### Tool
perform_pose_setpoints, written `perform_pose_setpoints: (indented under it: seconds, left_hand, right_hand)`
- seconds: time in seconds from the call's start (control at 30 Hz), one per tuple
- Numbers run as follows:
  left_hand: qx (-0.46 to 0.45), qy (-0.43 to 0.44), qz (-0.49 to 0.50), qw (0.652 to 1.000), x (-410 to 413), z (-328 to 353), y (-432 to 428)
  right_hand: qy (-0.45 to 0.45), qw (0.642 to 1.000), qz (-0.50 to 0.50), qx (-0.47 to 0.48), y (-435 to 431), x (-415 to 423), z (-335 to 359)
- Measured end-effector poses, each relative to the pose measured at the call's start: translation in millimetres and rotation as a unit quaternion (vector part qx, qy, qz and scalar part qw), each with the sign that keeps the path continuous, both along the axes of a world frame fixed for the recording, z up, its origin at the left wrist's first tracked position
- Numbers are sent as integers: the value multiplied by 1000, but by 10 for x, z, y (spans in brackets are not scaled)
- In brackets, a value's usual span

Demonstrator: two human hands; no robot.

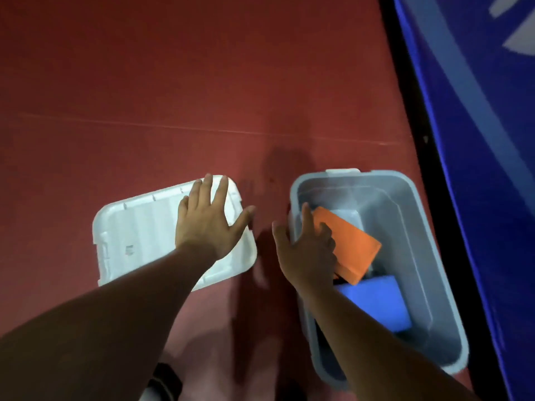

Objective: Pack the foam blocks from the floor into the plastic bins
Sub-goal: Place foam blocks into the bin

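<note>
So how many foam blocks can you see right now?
2. An orange block lies tilted in the grey bin; a blue block sits in the same bin, nearer the person. More may be hidden beneath them.

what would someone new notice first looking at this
A bright orange foam block lies tilted in the grey bin at right, next to a blue foam block, with the right hand touching it. To the left, the left hand is spread over a white lid on the red floor.
</note>
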State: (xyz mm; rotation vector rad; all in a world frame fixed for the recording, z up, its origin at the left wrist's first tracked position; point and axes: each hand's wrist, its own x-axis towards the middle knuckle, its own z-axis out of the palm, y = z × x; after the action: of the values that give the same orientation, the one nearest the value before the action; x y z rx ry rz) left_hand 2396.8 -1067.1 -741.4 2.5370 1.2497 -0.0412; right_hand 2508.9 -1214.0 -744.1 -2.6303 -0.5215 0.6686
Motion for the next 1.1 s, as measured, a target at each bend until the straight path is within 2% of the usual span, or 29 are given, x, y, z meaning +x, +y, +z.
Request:
perform_pose_setpoints:
  seconds: [0.1, 0.3, 0.43, 0.6, 0.7, 1.1]
  left_hand:
    - [-15, 4, 66, 998, -588, -12, 581]
    - [-31, 18, 156, 987, -1881, -26, 1603]
    - [-25, 30, 226, 973, -2922, 49, 2388]
    - [-12, 39, 327, 944, -4239, 201, 3055]
    - [-17, 33, 392, 919, -4929, 275, 3213]
    - [-53, 63, 577, 812, -7063, 446, 3127]
  right_hand:
    - [-11, 996, 87, 14, 745, -431, 76]
    - [10, 982, 186, 23, 2107, -1519, 28]
    - [6, 965, 264, 2, 3055, -2430, 86]
    - [34, 939, 337, 56, 4044, -3600, 227]
    - [27, 915, 396, 73, 4378, -4248, 316]
    - [55, 821, 567, -10, 5159, -6379, 596]
